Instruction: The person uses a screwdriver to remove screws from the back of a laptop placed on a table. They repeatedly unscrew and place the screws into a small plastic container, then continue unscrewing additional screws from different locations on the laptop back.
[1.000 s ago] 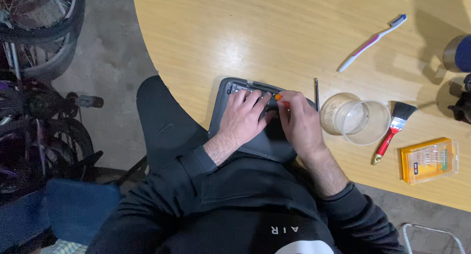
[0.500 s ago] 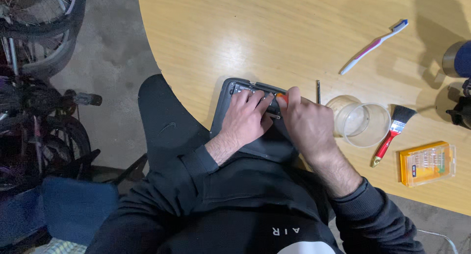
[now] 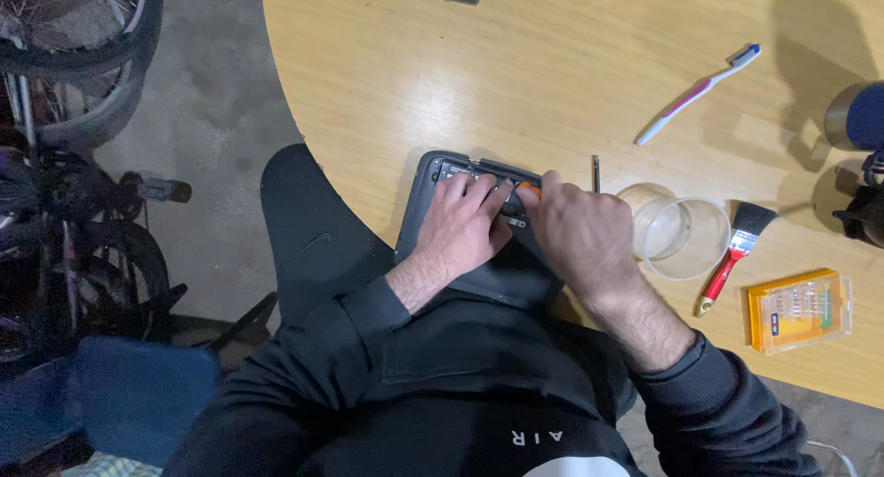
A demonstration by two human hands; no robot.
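A dark grey device [image 3: 425,193] with its inner parts showing lies at the near edge of the wooden table [image 3: 516,81]. My left hand [image 3: 460,228] rests flat on it, fingers spread over its top end. My right hand [image 3: 580,238] is closed around a small tool with an orange tip [image 3: 529,189], held against the device's upper right part. Most of the device is hidden under both hands.
Right of my hands stand a clear plastic cup [image 3: 677,233], a red-handled paintbrush [image 3: 732,251] and a yellow screwdriver-bit case [image 3: 799,308]. A thin metal bit [image 3: 596,173] and a toothbrush [image 3: 697,92] lie farther back. Bicycles [image 3: 64,145] stand on the floor at left.
My right hand has shifted slightly left and closed further over the tool on the device. My left hand has stayed on the device.
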